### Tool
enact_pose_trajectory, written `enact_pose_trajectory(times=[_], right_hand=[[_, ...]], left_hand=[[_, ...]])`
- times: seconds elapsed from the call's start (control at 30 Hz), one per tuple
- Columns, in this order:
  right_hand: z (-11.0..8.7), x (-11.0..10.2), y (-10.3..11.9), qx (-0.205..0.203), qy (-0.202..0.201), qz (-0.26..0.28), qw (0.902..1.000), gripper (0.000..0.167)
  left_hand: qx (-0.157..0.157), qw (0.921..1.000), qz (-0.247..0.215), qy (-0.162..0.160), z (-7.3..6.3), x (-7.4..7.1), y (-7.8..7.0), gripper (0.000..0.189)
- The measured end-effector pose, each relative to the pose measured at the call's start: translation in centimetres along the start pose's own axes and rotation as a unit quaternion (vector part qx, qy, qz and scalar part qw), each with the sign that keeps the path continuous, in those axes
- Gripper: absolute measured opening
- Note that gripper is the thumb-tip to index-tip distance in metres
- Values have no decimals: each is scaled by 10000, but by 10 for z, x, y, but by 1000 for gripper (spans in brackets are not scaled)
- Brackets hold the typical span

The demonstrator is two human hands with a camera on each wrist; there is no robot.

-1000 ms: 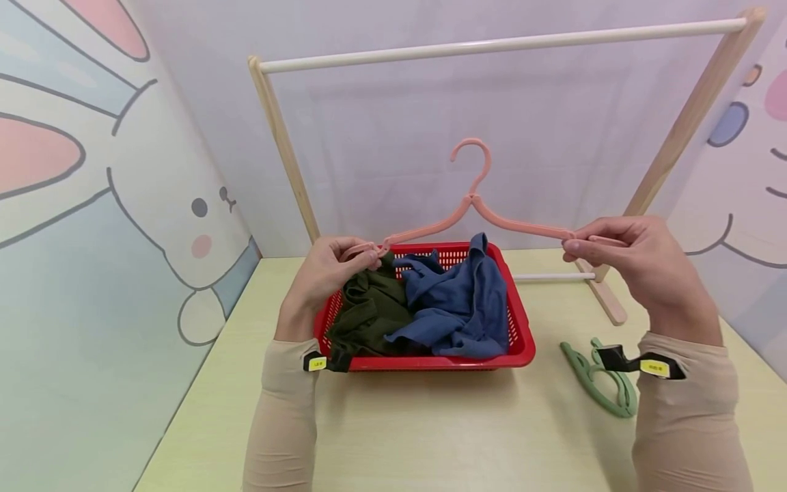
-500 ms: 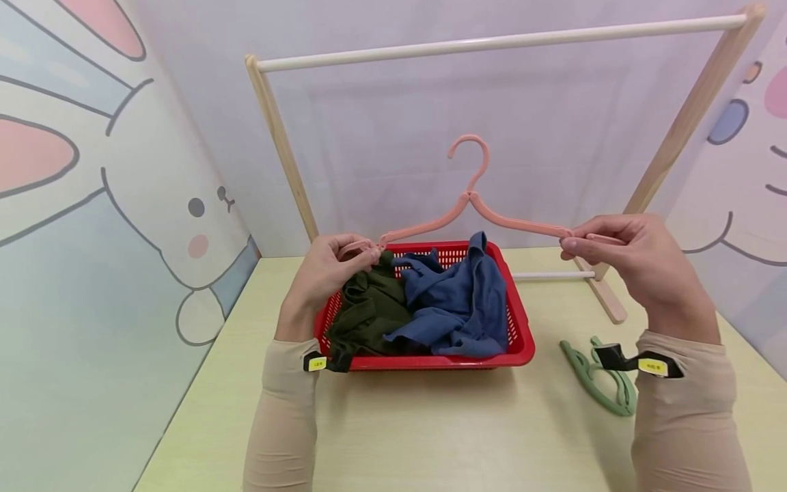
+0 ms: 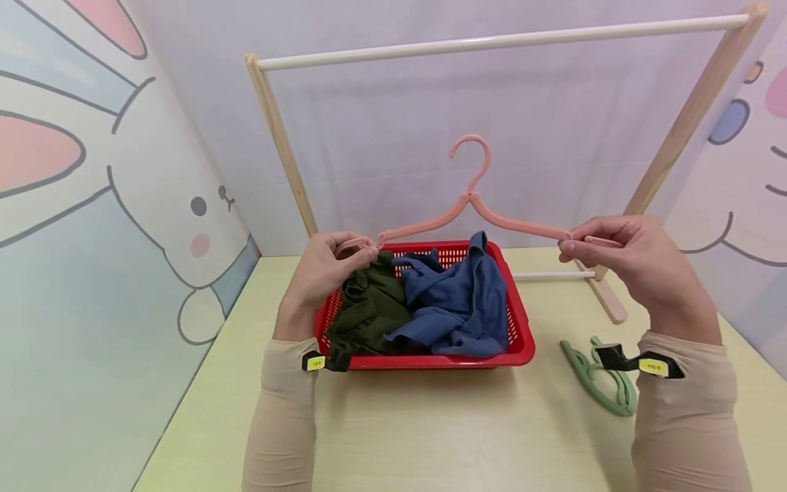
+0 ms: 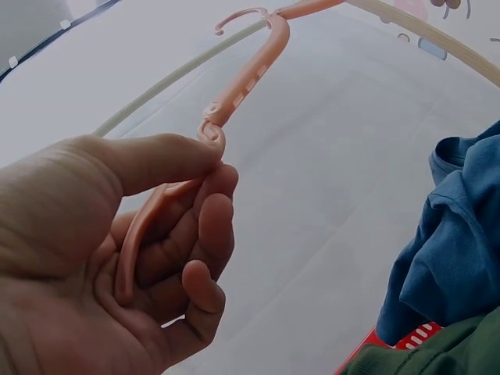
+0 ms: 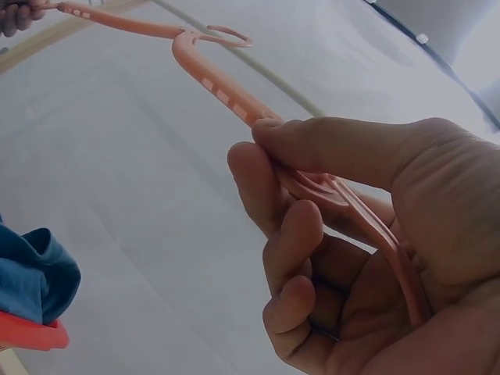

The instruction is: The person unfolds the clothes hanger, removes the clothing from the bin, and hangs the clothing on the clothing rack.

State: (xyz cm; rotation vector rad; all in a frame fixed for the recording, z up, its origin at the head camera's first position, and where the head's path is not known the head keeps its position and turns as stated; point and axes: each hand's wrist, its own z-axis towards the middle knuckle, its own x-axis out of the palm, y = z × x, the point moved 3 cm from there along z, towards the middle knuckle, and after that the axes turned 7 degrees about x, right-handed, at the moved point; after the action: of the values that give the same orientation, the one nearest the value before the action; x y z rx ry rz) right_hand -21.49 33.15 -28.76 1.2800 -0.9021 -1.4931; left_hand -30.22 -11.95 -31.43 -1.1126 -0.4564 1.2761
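I see the pink hanger (image 3: 472,196) stretched left to right, my left hand (image 3: 322,270) pinching one end and my right hand (image 3: 639,260) the other, neither nearer, its hook pointing up, below the white rail (image 3: 492,45) in the head view.

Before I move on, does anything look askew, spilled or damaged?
Nothing stands out. The pink hanger is held hook-up between left grip and right grip, with no visible break. The green cloth and blue cloth lie crumpled in the red basket; the green hanger lies folded on the table.
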Motion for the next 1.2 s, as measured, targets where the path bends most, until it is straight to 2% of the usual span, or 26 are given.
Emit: enact_pose_trajectory(times=[0.2,0.3,0.5,0.7,0.87,1.07,1.2], right_hand=[[0,-5,-3,94,-32,-670,9977,20],[-2,-8,-2,86,-126,-698,9974,30],[-6,-14,-1,-147,-89,207,9996,42],[-10,-19,0,-263,-144,1059,9939,48],[-11,-17,4,-332,-213,1345,9901,47],[-12,-8,12,-360,-279,1102,9929,45],[-11,-1,16,-308,-257,528,9978,44]], left_hand=[[70,9997,214,99,-2,-3,-1,18],[92,9995,236,180,-3,-4,-1,17],[33,9994,251,232,-4,-7,-2,20],[65,9991,295,282,-4,-8,-2,16],[103,9985,380,387,-3,-6,-1,17],[-3,9974,519,492,-2,-1,1,17],[12,9967,555,584,-1,2,2,14]])
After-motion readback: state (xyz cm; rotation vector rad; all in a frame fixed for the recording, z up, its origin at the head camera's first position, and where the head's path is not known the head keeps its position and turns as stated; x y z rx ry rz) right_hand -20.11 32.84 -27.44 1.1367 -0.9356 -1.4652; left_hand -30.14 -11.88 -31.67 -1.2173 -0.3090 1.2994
